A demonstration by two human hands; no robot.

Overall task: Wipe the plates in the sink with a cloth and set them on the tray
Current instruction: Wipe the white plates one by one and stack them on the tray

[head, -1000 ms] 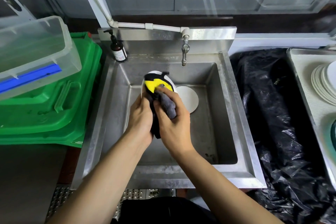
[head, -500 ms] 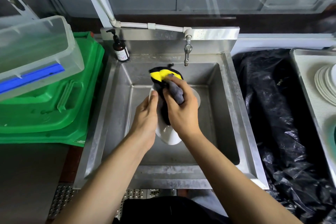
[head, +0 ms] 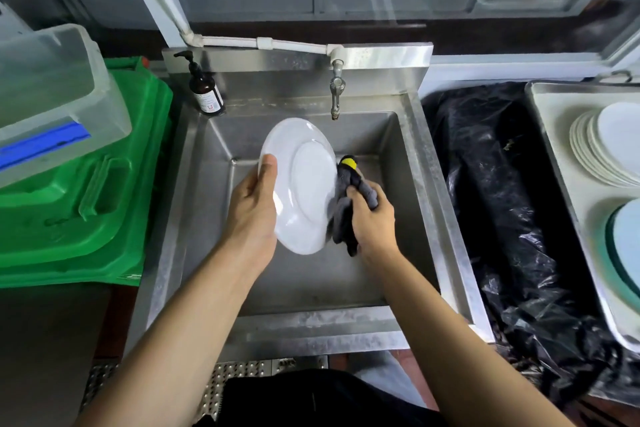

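Plate point(head: 301, 184): wet, slippery, breakable; you'd best grip its rim.
Left hand point(head: 254, 210): thumb hooks plate's edge.
Right hand point(head: 372, 215): bunches soft cloth point(head: 346, 201) against plate.

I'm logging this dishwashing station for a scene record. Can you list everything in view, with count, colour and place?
sink: one, steel, centre
tap: one, metal, above sink
pump bottle: one, brown, sink's back-left corner
plate: one, white, held tilted over sink
cloth: one, grey and yellow, against plate's right edge
tray: one, pale, far right
stacked plates: several, white, on tray
black plastic sheet: one, between sink and tray
green crate: one, left
clear bin: one, on crate
left hand: grips plate
right hand: grips cloth
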